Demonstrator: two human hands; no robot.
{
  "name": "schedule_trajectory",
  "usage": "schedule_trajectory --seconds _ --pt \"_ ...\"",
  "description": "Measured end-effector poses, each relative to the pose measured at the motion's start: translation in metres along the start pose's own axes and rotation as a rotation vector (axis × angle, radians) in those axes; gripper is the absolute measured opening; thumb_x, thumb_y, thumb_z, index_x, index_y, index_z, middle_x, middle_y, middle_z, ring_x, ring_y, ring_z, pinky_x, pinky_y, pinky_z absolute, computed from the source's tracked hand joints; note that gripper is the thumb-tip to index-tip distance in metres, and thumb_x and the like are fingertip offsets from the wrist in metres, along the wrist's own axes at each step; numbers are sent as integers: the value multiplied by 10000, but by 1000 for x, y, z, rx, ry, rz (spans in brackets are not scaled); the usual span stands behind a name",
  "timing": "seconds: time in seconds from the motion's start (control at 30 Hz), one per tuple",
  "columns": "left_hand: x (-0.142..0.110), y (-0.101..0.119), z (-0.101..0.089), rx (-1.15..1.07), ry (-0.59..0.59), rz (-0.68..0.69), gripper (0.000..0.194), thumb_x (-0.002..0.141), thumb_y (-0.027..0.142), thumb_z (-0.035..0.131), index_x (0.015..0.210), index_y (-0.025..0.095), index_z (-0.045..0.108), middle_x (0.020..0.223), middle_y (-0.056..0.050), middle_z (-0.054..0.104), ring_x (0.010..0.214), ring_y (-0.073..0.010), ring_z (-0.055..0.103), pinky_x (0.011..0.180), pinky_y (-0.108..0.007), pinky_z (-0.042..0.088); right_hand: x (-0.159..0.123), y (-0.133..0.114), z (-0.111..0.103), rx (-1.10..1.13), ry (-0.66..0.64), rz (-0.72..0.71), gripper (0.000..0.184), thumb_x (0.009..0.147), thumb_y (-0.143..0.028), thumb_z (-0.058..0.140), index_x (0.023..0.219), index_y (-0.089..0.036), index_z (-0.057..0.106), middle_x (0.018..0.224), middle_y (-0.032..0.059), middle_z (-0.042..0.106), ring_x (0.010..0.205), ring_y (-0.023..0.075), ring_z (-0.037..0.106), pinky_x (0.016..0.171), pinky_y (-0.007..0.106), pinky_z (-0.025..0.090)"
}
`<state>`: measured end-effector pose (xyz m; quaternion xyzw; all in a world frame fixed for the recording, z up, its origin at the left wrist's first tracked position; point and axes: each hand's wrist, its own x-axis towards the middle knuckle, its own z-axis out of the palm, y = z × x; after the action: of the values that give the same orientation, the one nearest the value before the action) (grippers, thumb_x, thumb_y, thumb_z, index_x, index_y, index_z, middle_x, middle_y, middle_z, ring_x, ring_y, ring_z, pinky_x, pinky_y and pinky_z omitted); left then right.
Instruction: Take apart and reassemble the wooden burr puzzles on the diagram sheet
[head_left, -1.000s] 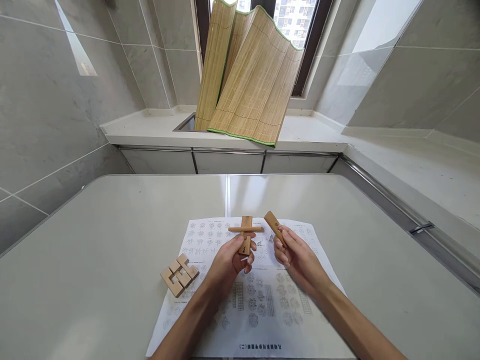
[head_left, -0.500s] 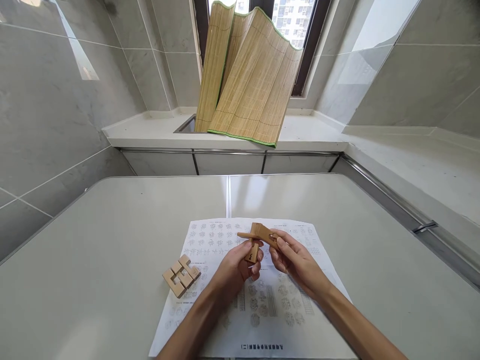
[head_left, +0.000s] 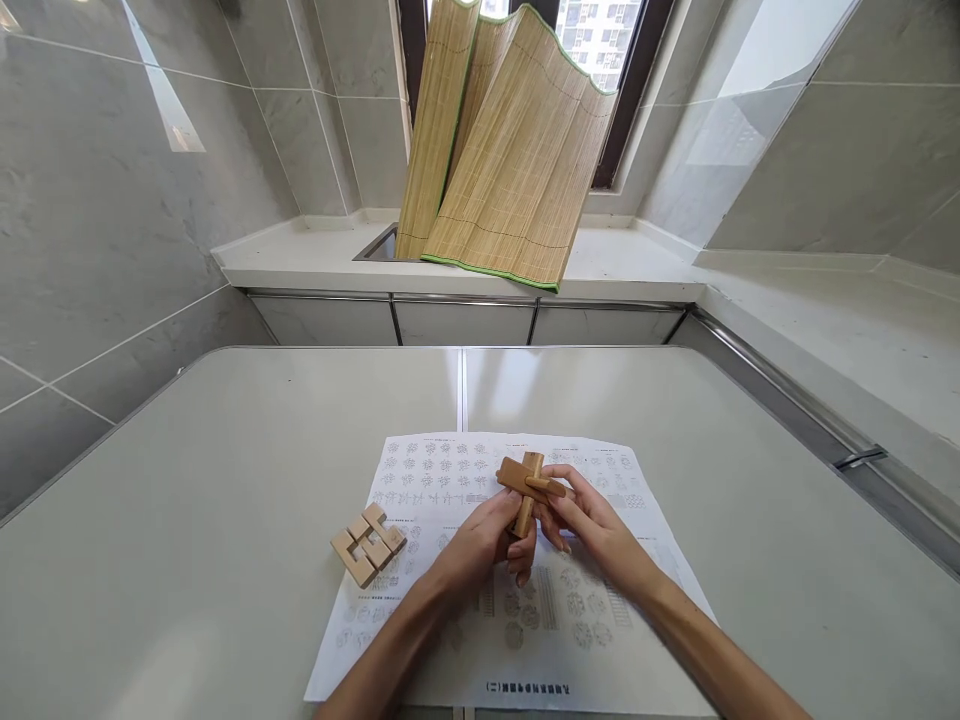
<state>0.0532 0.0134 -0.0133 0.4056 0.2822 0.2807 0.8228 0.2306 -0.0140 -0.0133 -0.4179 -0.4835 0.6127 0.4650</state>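
Note:
Several brown wooden puzzle pieces [head_left: 517,476] cross each other above the printed sheet, forming one small interlocking burr puzzle. My left hand [head_left: 491,538] is closed around its lower left side, thumb at the upright piece. From the right, my right hand [head_left: 592,522] has its thumb and fingers at the end of a piece that points right. Just where its fingertips touch is partly hidden. A lighter wooden puzzle [head_left: 367,545], made of small joined blocks, lies left of my left hand, partly over the sheet's edge.
The white paper sheet [head_left: 420,640] with printed diagrams lies under my hands on the pale table [head_left: 225,480]. Beyond the table, a folded bamboo mat [head_left: 517,170] leans on a white ledge [head_left: 300,262] by the window. Grey tiled walls stand on both sides.
The brown wooden puzzle has been turned in my hands, so its broad piece now points left and a narrower one right. The whole view has shifted slightly.

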Motion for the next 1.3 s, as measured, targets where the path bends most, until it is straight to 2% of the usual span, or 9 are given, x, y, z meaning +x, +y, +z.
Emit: schedule_trajectory --seconds 0.1,0.17,0.27,0.37,0.47,0.6,0.83,1.13,1.3 --pt "-1 2 2 13 -18 -65 357 967 530 526 840 197 548 609 93 282 476 -87 206 470 -241 383 -1 -2 1 -46 17 -11 479 962 -693 598 1137 -252 533 617 -70 501 561 156 441 634 327 395" --pt "-2 4 2 5 -35 -86 267 932 465 561 872 206 540 620 104 246 475 -81 161 444 -219 332 -1 -3 3 -58 51 -14 465 969 -687 591 1136 -258 525 616 -74 493 549 151 423 630 323 386" --pt "-5 7 2 86 -41 -69 256 912 424 663 948 219 513 611 113 301 482 -76 206 472 -210 324 -1 -3 4 -83 85 -15 432 975 -666 600 1138 -272 530 593 -80 478 544 152 404 612 313 369" --pt "-7 7 1 190 -52 -68 335 938 497 681 1012 212 522 599 113 351 489 -81 262 490 -221 323 -2 0 4 -92 89 -26 394 979 -642 613 1113 -277 547 578 -84 455 544 149 380 581 299 330" --pt "-8 7 0 257 -78 -86 359 964 551 637 950 210 525 599 102 370 486 -83 284 477 -232 297 -2 4 3 -71 90 -26 357 978 -608 637 1083 -277 557 594 -86 430 545 138 351 561 289 285" --pt "-8 7 0 327 -116 -75 424 990 550 585 762 224 439 564 89 370 467 -82 289 458 -248 261 -1 8 0 -55 57 5 353 980 -592 647 1102 -273 559 621 -88 432 546 124 333 554 277 256" --pt "-9 10 1 280 -135 -77 378 979 518 624 806 223 462 567 105 351 467 -76 252 456 -239 235 -2 5 -1 -57 43 11 361 974 -602 652 1080 -273 549 614 -93 428 538 118 324 553 271 238" --pt "-10 9 -2 243 -152 -103 492 986 571 616 709 218 414 549 107 289 465 -65 206 461 -247 176 -3 4 -2 -48 0 22 366 994 -615 615 1077 -266 543 606 -91 443 533 118 332 563 273 249" --pt "-9 11 -3 214 -177 -67 404 991 566 626 868 190 540 542 119 288 466 -72 211 461 -228 212 -3 4 -1 -18 12 -10 348 1009 -605 599 1098 -271 556 594 -88 450 535 123 333 579 283 282"
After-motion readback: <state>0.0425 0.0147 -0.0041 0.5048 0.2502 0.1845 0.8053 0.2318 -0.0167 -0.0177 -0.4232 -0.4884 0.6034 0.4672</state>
